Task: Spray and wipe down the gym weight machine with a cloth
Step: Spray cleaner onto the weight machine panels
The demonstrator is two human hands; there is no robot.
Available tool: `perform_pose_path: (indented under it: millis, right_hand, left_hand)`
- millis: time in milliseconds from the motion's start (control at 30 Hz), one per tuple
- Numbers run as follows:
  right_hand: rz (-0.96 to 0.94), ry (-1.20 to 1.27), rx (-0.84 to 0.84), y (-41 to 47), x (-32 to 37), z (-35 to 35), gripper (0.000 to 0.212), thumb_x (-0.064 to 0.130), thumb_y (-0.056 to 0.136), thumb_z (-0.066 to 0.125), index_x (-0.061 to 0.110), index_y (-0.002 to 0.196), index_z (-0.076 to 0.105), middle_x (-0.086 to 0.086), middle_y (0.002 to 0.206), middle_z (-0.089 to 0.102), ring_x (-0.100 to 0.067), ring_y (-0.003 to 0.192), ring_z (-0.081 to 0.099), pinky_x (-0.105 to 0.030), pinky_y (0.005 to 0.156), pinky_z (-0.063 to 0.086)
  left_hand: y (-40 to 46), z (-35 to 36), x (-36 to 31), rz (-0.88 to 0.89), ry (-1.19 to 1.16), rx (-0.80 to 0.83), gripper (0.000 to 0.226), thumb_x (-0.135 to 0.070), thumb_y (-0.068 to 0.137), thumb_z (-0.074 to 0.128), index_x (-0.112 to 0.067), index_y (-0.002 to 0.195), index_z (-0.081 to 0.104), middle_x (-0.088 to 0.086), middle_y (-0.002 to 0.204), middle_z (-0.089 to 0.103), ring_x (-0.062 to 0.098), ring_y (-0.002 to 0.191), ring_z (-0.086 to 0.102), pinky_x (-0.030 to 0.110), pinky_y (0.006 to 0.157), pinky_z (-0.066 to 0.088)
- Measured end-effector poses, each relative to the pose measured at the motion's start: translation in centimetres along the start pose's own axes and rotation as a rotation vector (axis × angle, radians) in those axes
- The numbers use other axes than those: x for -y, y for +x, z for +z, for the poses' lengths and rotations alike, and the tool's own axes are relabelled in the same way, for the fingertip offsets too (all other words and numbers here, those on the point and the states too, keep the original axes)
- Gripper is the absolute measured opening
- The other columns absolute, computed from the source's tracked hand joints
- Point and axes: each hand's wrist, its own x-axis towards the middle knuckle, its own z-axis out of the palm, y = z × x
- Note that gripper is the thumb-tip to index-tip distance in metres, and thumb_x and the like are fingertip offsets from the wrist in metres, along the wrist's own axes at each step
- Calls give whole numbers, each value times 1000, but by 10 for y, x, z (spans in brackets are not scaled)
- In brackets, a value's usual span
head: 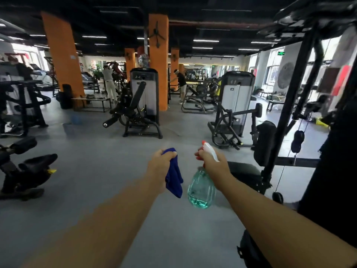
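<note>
Both arms stretched forward over the grey floor [100,171], hands side by side at mid-frame, apart from each other. Left hand [160,167] clenched around the upper end of a blue cloth [174,176]; rest of the cloth hanging down from the fist in loose folds, long axis close to vertical, lower end just beside the bottle. Right hand [214,165] wrapped around the neck of a spray bottle [201,187], fingers curled at the red trigger below the white head. Bottle hanging upright under the fist, long axis vertical with a slight lean, clear body holding pale green liquid, rounded base toward the floor. Nozzle at the top pointing forward and a little left, away from the wearer, toward open floor.

Nearest to the right, a black cable weight machine [289,105]: upright post, horizontal bar low down, a dark roller pad [264,142] on its near side, and a black padded seat [245,173] just behind the right wrist. Neither cloth nor bottle touching it.

Further ahead, two grey-shrouded stack machines [144,97] standing well apart on the floor, with orange pillars [158,60] behind. More black equipment [25,171] along the left edge. Two people standing among the machines [110,84] far back, too small for detail.
</note>
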Motion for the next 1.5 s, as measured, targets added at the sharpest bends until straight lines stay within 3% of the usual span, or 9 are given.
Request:
perform_pose_path:
  millis: [167, 400, 533, 667, 767, 833, 967, 1200, 1500]
  right_hand:
    - [-16, 60, -62, 103, -18, 5, 7, 16, 98, 62, 19, 97, 68, -14, 109, 73, -25, 108, 69, -52, 86, 59]
    - [-13, 25, -183, 211, -26, -7, 20, 15, 98, 63, 16, 116, 68, -12, 110, 73, -21, 103, 72, -33, 76, 60]
    - [-65, -78, -336, 265, -48, -27, 18, 19, 98, 63, 17, 116, 68, -13, 106, 74, -25, 100, 71, -29, 70, 59]
    - [-77, -258, -525, 311, -68, -54, 25, 31, 88, 65, 17, 108, 71, -17, 100, 71, -35, 98, 67, -50, 81, 57]
    - [-31, -338, -725, 337, -67, -84, 16, 30, 89, 65, 22, 102, 71, -3, 92, 71, -26, 90, 68, -49, 87, 58]
    - [-1, -356, -891, 343, -61, -107, 12, 29, 87, 65, 21, 94, 71, -4, 88, 71, -25, 87, 69, -45, 84, 60]
    - [75, -405, -1090, 333, -45, -147, 14, 21, 96, 60, 11, 101, 69, -15, 100, 70, -30, 94, 68, -42, 77, 59]
    - [3, -463, -1460, 298, -41, -245, 15, 31, 101, 58, 19, 99, 67, -1, 100, 71, -21, 95, 67, -38, 79, 60]
    - [-29, -531, -1761, 299, -39, -361, 14, 25, 100, 58, 20, 111, 66, 5, 96, 66, -16, 90, 64, -39, 82, 57]
  left_hand:
    - [114, 35, -4, -8, 28, 74, 8, -18, 95, 63, -20, 92, 57, 14, 95, 61, 29, 82, 58, 38, 73, 47]
    - [243, 104, -35, -51, -81, 257, 4, -18, 95, 63, -21, 98, 62, 14, 97, 67, 29, 85, 60, 39, 76, 50]
    - [324, 152, -28, -82, -85, 399, 8, -18, 96, 63, -18, 104, 63, 15, 96, 67, 28, 82, 60, 37, 71, 50]
    - [393, 210, -10, -115, -44, 585, 7, -19, 96, 63, -22, 102, 64, 13, 98, 68, 27, 81, 60, 36, 72, 49]
    - [429, 266, -6, -173, -42, 796, 7, -18, 97, 61, -20, 90, 61, 14, 89, 63, 26, 73, 59, 32, 67, 51]
    - [440, 308, -5, -215, -51, 945, 15, -16, 99, 57, -18, 84, 58, 14, 76, 59, 22, 57, 59, 24, 50, 50]
    - [431, 375, -1, -295, -113, 1144, 10, -17, 98, 60, -15, 106, 66, 14, 84, 65, 28, 72, 61, 38, 71, 50]
    - [393, 498, 19, -227, -96, 1540, 19, -14, 99, 58, -8, 117, 61, 24, 100, 64, 40, 88, 61, 41, 68, 50]
    - [353, 645, 41, -259, -49, 1729, 21, -14, 95, 63, -21, 115, 64, 17, 113, 69, 40, 105, 65, 45, 77, 55]
